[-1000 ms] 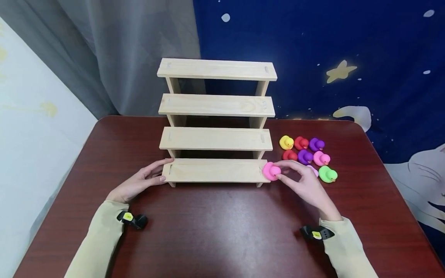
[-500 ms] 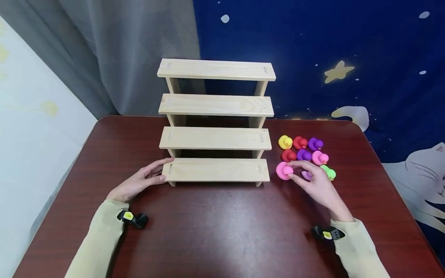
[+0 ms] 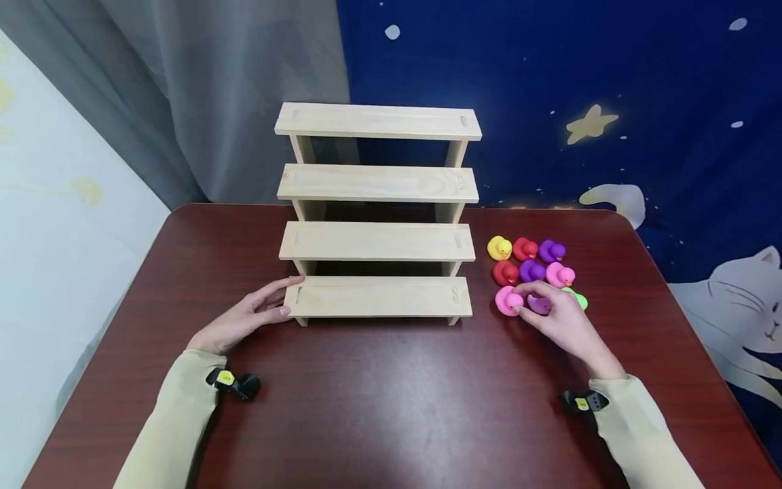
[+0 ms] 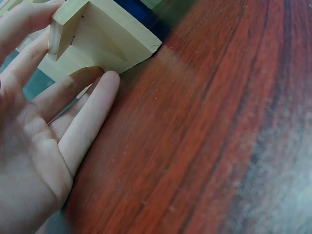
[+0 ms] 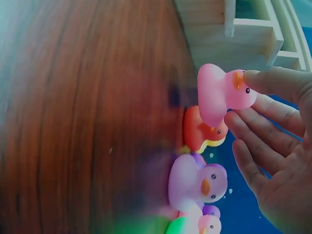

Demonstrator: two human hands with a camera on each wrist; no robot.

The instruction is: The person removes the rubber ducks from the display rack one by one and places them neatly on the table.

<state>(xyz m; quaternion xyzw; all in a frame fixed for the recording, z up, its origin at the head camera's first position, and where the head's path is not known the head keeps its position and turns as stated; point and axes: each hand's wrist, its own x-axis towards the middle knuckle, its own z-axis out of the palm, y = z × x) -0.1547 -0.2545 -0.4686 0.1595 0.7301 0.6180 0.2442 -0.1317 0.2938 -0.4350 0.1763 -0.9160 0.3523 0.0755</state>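
A pale wooden four-step display stand [image 3: 379,297] stands on the table. My left hand [image 3: 244,319] rests against the left end of its lowest step, fingers mostly straight; in the left wrist view they touch the end panel [image 4: 97,44]. Right of the stand, my right hand [image 3: 565,326] pinches a pink rubber duck [image 3: 509,301] by its head between thumb and finger, as the right wrist view shows. A light purple duck [image 3: 540,303] sits just beyond it, partly covered by that hand. The frames do not tell whether the held duck touches the table.
Behind the right hand stand more ducks in rows: yellow [image 3: 499,248], red [image 3: 505,273], purple [image 3: 532,271] and another pink duck [image 3: 560,274]. The green duck [image 3: 577,297] is mostly hidden. A dark blue patterned curtain [image 3: 519,81] hangs behind the reddish-brown table [image 3: 379,407].
My right hand has moved right with the pink duck, from the lowest step's right end to beside the light purple duck. The left hand has stayed at the stand.
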